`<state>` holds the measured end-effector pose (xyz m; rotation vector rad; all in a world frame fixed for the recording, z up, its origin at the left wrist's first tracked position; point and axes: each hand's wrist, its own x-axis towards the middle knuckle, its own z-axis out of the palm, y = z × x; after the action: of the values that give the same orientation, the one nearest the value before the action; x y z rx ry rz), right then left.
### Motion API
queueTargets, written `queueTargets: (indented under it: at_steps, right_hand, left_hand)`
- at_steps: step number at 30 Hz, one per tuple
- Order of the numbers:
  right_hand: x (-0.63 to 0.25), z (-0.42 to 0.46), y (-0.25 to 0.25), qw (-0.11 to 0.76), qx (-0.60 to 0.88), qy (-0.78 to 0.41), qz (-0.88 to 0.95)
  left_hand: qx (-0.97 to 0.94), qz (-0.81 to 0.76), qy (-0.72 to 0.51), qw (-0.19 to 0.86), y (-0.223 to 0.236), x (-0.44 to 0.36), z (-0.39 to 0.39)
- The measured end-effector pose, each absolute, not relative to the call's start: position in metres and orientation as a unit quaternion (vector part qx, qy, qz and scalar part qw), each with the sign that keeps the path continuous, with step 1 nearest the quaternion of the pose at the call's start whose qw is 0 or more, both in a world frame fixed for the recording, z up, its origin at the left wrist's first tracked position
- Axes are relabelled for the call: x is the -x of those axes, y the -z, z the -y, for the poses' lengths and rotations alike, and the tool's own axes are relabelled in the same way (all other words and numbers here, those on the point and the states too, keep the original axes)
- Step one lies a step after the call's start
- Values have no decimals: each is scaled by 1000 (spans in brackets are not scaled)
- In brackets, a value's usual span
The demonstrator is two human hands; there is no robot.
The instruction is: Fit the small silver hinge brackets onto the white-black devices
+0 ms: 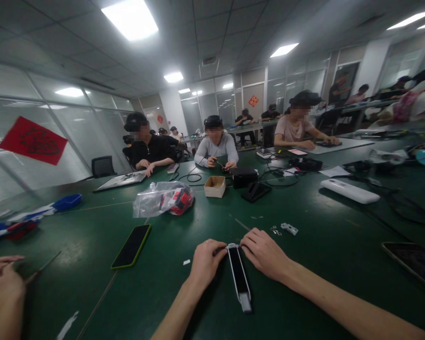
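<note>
Glossy, smooth green table (170, 302).

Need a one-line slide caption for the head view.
Two bare hands hold the far end of a slim black-and-white device above a green table.

The green worktop (170, 245) has a bare stretch from the green-edged phone (131, 246) toward the plastic bag (165, 198) — only a small white scrap (186, 262) lies near its right side. Ahead, the bag, an open box (215, 186) and a black stand (256, 191) form a broken row, with a narrow gap between bag and box. On the right, small metal rings (276, 231) and a white part (289, 229) stand in the way — beyond them, bare surface reaches the long white case (349, 191).
</note>
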<state>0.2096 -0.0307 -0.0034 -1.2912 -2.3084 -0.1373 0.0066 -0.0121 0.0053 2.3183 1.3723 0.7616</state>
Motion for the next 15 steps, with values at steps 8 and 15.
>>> queueTargets:
  at_steps: [8,15]
  right_hand:
    - [-210,31,-1,238,476,63,844]
    - [-215,32,-11,236,488,54,839]
  left_hand:
    - [-802,-471,-330,161,-32,-4,18]
    - [-735,-349,-506,286,-99,3,102]
